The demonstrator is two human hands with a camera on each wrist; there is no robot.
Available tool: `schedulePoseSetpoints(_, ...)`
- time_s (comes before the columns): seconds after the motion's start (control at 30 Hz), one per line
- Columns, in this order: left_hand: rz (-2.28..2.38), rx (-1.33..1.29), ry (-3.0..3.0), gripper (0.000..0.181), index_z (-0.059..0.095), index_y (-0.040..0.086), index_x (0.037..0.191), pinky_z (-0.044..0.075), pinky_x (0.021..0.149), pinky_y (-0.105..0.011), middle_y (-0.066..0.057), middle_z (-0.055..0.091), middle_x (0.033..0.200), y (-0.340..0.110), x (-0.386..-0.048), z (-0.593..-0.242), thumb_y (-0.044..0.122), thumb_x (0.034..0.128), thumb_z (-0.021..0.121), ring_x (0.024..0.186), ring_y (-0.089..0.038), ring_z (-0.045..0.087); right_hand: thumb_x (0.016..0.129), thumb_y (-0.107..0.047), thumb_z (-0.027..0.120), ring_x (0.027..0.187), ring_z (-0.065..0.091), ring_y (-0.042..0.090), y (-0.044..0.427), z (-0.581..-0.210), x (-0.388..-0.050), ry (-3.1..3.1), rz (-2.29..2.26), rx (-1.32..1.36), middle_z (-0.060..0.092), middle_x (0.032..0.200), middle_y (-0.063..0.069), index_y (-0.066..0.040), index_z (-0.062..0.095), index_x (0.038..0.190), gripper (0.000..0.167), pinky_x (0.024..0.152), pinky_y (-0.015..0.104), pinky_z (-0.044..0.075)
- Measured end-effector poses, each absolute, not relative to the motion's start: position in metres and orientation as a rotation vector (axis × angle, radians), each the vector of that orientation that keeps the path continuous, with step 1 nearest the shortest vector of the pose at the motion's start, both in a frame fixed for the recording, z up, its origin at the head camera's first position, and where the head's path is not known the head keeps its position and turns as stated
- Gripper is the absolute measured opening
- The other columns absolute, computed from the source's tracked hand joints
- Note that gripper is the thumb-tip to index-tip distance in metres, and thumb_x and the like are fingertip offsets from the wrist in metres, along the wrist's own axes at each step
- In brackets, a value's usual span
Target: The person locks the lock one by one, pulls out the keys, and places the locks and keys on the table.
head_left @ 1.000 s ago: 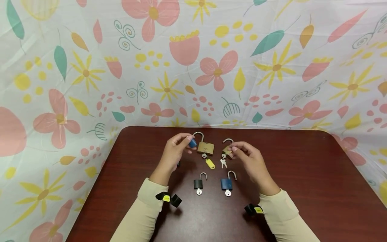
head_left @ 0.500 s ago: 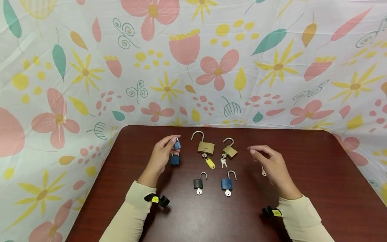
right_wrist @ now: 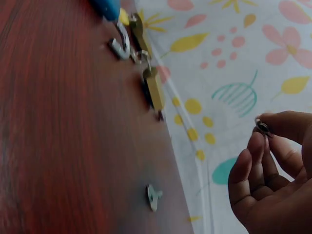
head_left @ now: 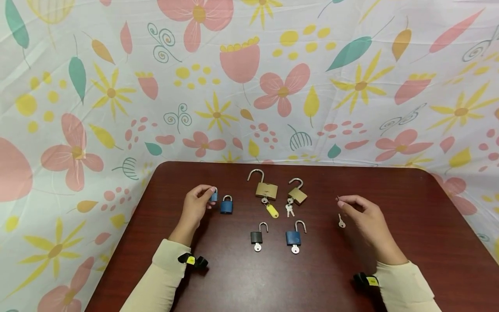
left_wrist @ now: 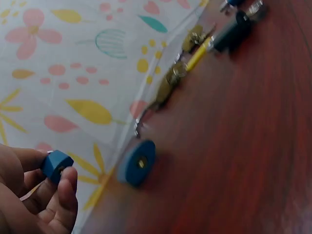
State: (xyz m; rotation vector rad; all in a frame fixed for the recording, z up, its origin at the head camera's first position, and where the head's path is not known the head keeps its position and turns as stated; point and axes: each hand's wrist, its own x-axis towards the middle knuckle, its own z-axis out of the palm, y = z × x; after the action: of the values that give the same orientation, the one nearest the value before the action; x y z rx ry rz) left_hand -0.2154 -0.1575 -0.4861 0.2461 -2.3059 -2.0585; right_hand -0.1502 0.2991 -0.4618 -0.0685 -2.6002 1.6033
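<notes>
My left hand [head_left: 193, 208] pinches a small blue padlock [head_left: 214, 196] with its shackle up, left of a second blue padlock [head_left: 226, 205] standing on the table. In the left wrist view, thumb and fingers hold the small padlock [left_wrist: 57, 165] by its body. At the right, my right hand [head_left: 368, 219] pinches a small metal piece, seen as a dark ringed item [right_wrist: 263, 127] in the right wrist view; whether it is a key cannot be told. A loose key [head_left: 341, 221] lies on the table beside that hand.
Mid-table lie a large brass padlock [head_left: 267, 190] with a yellow tag [head_left: 272, 211], a smaller brass padlock [head_left: 298, 196] with keys [head_left: 290, 210], a black padlock [head_left: 256, 237] and a blue padlock [head_left: 293, 238] with its shackle open. A patterned cloth [head_left: 234, 108] hangs behind.
The hands have moved apart from mid-table. My left hand has carried the small blue padlock left and down, past the standing one; my right hand has moved right, uncovering the smaller brass padlock.
</notes>
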Motion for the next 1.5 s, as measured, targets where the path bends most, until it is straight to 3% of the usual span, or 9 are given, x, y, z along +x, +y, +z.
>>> schedulePoseSetpoints(0.2,-1.968,0.319,-2.389,0.021,0.074,0.007,0.105,0.039,0.053,-0.024,0.005,0.055,0.073,-0.165,-0.217,-0.499,0.027,0.0966,0.07,0.06,-0.011,0.048,0.099,-0.036,0.066,0.089,0.061,-0.004,0.311,-0.471,-0.152,-2.642,1.574,-0.092,0.064,0.105,-0.027,0.0,0.067,0.122,0.042,0.074,0.017,0.055)
schedulePoseSetpoints(0.3,-1.918,0.35,-2.473,0.022,0.075,0.011,0.107,0.038,0.059,-0.026,0.002,0.059,0.083,-0.166,-0.217,-0.501,0.029,0.0972,0.069,0.069,-0.014,0.046,0.099,-0.034,0.065,0.086,0.062,0.0,0.316,-0.474,-0.153,-2.642,1.588,-0.101,0.065,0.1,-0.024,0.001,0.066,0.121,0.041,0.072,0.019,0.055)
schedulePoseSetpoints(0.43,-1.817,0.336,-2.58,0.021,0.075,0.012,0.109,0.043,0.072,-0.03,-0.005,0.067,0.11,-0.166,-0.218,-0.502,0.029,0.0982,0.068,0.092,-0.02,0.054,0.1,-0.034,0.065,0.08,0.065,0.006,0.322,-0.478,-0.156,-2.649,1.618,-0.133,0.068,0.09,-0.018,0.002,0.066,0.12,0.042,0.069,0.024,0.056)
schedulePoseSetpoints(0.5,-1.758,0.31,-2.618,0.021,0.075,0.012,0.108,0.045,0.075,-0.03,-0.008,0.068,0.113,-0.166,-0.218,-0.503,0.029,0.0982,0.067,0.097,-0.022,0.056,0.1,-0.034,0.064,0.078,0.066,0.007,0.325,-0.479,-0.157,-2.658,1.626,-0.15,0.07,0.088,-0.018,0.002,0.066,0.121,0.042,0.068,0.025,0.057)
schedulePoseSetpoints(0.73,-1.605,0.266,-2.722,0.021,0.077,0.013,0.104,0.046,0.07,-0.03,-0.007,0.071,0.105,-0.164,-0.216,-0.504,0.03,0.0984,0.067,0.088,-0.021,0.058,0.101,-0.033,0.062,0.08,0.068,0.006,0.334,-0.483,-0.158,-2.715,1.589,-0.145,0.069,0.09,-0.024,0.005,0.065,0.122,0.043,0.07,0.025,0.057)
schedulePoseSetpoints(1.07,-1.444,0.247,-2.815,0.023,0.076,0.013,0.108,0.052,0.079,-0.039,-0.01,0.07,0.117,-0.163,-0.216,-0.507,0.031,0.099,0.065,0.099,-0.026,0.063,0.101,-0.039,0.061,0.077,0.061,0.012,0.339,-0.483,-0.161,-2.908,1.417,-0.225,0.071,0.088,0.002,0.0,0.068,0.123,0.046,0.066,0.029,0.052)
schedulePoseSetpoints(1.3,-1.34,0.226,-2.848,0.024,0.076,0.011,0.108,0.049,0.07,-0.033,-0.01,0.066,0.109,-0.164,-0.217,-0.513,0.03,0.0985,0.066,0.086,-0.023,0.06,0.101,-0.033,0.062,0.073,0.059,0.01,0.342,-0.487,-0.159,-3.003,1.289,-0.205,0.07,0.09,0.004,0.001,0.069,0.117,0.038,0.063,0.028,0.049)
schedulePoseSetpoints(1.5,-1.307,0.216,-2.846,0.022,0.076,0.01,0.102,0.048,0.069,-0.033,-0.01,0.067,0.104,-0.165,-0.215,-0.513,0.029,0.0973,0.068,0.084,-0.023,0.059,0.1,-0.027,0.061,0.071,0.058,0.009,0.343,-0.49,-0.157,-3.084,1.159,-0.165,0.072,0.092,0.005,-0.001,0.073,0.109,0.03,0.063,0.026,0.047)
